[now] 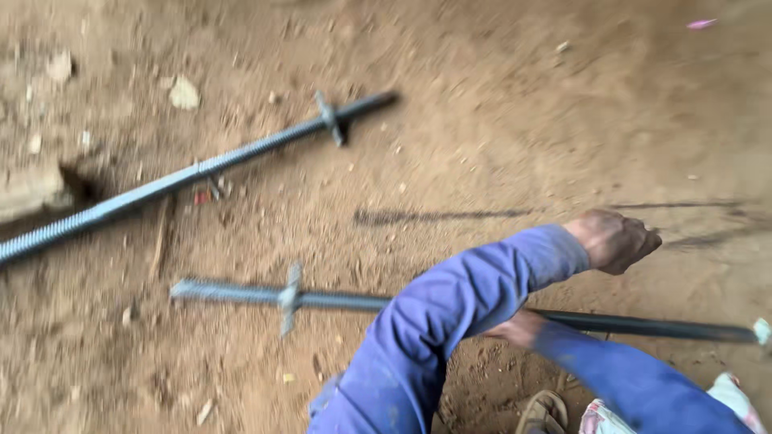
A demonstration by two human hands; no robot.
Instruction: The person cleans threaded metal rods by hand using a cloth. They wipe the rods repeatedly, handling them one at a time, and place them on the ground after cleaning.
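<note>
On bare reddish-brown dirt ground (515, 120) lie two long metal rods. The nearer rod (241, 293) runs almost level across the lower half of the view, pale and threaded at its left end, with a winged nut (289, 299) set across it and a dark smooth length (643, 326) stretching to the right edge, where a small pale cap (761, 329) sits at its tip. The person's right hand (515, 328), on a blue sleeve (627, 378), rests on this rod at about its middle; most of the hand is hidden behind the other arm, so I cannot tell whether it is closed on the rod or only touching it. The left hand (615, 239) is raised above the rod and apart from it, curled into a loose fist with nothing visible inside, its blue sleeve (450, 313) crossing in front of the rod and blocking the view of the middle part. The farther rod (177, 181) lies well apart, slanting from the left edge up toward the centre top, with its own winged nut (328, 117) near the dark upper end. Around it are pale stones (184, 93), a small red scrap (201, 196) just beside the rod, and a pink scrap (700, 24) at the top right corner. A sandal (543, 411) shows at the bottom edge, beside a patch of patterned cloth (599, 418).
</note>
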